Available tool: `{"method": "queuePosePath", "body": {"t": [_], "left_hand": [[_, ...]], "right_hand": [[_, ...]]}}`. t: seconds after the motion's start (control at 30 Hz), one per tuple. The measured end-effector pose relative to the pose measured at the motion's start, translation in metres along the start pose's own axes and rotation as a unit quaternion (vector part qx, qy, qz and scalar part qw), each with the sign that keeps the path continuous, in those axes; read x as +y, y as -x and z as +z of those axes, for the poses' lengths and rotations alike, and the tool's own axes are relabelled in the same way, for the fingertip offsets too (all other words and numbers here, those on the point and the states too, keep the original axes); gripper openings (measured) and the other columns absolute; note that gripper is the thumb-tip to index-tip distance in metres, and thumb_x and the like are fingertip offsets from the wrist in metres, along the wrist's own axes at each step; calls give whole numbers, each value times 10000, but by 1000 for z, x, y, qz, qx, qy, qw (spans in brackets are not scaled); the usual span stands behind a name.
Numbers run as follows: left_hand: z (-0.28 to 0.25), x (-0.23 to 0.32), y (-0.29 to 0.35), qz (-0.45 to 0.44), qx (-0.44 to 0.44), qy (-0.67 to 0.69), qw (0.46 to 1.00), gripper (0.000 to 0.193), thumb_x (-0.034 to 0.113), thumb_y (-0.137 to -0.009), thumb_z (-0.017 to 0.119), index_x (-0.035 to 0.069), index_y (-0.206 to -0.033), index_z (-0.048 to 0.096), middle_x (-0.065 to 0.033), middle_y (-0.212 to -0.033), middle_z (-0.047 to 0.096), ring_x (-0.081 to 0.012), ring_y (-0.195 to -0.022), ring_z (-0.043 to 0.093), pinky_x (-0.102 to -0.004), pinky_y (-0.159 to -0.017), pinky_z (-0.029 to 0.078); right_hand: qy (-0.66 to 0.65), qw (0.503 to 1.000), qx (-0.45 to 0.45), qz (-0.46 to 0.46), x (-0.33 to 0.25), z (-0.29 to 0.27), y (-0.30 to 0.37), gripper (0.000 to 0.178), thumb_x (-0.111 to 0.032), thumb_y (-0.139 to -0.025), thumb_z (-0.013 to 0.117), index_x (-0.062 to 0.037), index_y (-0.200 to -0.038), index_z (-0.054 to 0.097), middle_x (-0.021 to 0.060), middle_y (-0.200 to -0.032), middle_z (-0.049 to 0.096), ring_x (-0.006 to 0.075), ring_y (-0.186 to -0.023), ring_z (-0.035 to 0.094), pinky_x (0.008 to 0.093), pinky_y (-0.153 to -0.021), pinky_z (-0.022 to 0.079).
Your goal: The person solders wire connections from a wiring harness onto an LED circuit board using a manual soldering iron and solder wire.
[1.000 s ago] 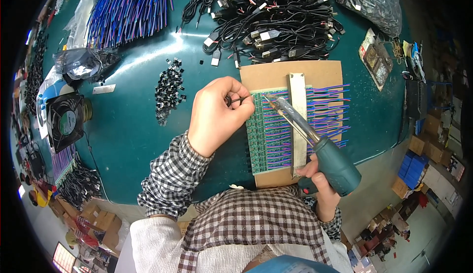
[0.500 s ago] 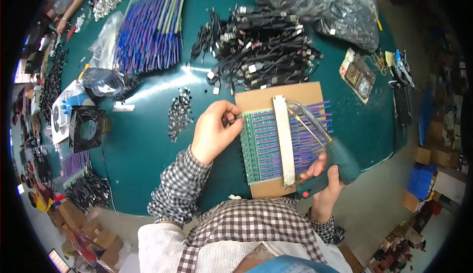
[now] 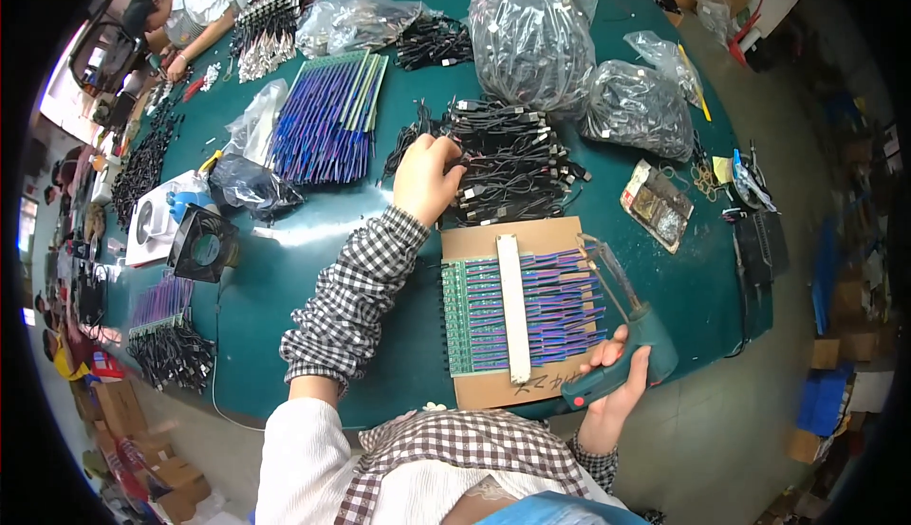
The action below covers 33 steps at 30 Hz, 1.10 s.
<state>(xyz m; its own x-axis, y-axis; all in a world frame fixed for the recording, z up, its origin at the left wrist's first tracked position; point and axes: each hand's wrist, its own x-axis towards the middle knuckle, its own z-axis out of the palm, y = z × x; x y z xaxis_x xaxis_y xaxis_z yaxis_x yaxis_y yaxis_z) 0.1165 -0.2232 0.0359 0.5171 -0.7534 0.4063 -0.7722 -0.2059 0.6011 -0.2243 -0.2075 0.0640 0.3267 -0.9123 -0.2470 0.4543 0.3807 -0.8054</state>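
Evidently, the work is only part done: at the far left a finished-looking bunch [image 3: 174, 354] pairs purple wires and a green strip with black cables, though its joints are too small to check. Past the fan [image 3: 203, 242], a stack of purple-wired strips [image 3: 323, 127] shows no black cables on it, so it seems still to be done. Then the left hand [image 3: 427, 182] rests, fingers curled, at the near-left edge of a large cable pile [image 3: 512, 160] (whether it pinches one, I cannot tell). Just below, the green circuit boards [image 3: 457, 321] lie on cardboard [image 3: 512, 228], their purple wires [image 3: 560, 302] passing under a pale bar [image 3: 512, 312]; no long black cable visibly runs from them, so much appears left. Rightmost, the right hand [image 3: 619, 373] grips a soldering gun [image 3: 653, 343], its tip near the wires' far ends.
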Motion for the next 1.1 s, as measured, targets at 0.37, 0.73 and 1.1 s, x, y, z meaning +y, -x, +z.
{"method": "queuePosePath", "body": {"t": [0.37, 0.73, 1.1], "left_hand": [[-25, 13, 1, -32, 89, 44, 994, 104, 137, -802, 605, 51, -827, 552, -124, -772, 613, -295, -701, 609, -367, -621, 478], [-46, 32, 6, -144, 22, 294, 945, 154, 131, -862, 547, 22, -968, 575, -75, -787, 613, -137, -643, 615, -280, -585, 495], [-70, 70, 116, -205, -81, 643, 733, 112, 54, -877, 553, -18, -956, 521, -63, -811, 605, -98, -655, 600, -207, -564, 495]], "right_hand": [[-8, 1000, 2, 13, -2, 4, -14, 390, -451, -902, 476, -73, -1001, 481, -18, -635, 477, 105, -618, 498, 269, -510, 450], [1, 999, 33, 3, -9, -7, -15, 355, -497, -889, 480, -163, -1008, 503, -48, -728, 560, 63, -675, 545, 209, -481, 469], [41, 996, -83, -12, -3, 46, -11, 304, -356, -904, 524, -94, -1056, 493, -3, -856, 550, 99, -717, 558, 226, -572, 464]]}}
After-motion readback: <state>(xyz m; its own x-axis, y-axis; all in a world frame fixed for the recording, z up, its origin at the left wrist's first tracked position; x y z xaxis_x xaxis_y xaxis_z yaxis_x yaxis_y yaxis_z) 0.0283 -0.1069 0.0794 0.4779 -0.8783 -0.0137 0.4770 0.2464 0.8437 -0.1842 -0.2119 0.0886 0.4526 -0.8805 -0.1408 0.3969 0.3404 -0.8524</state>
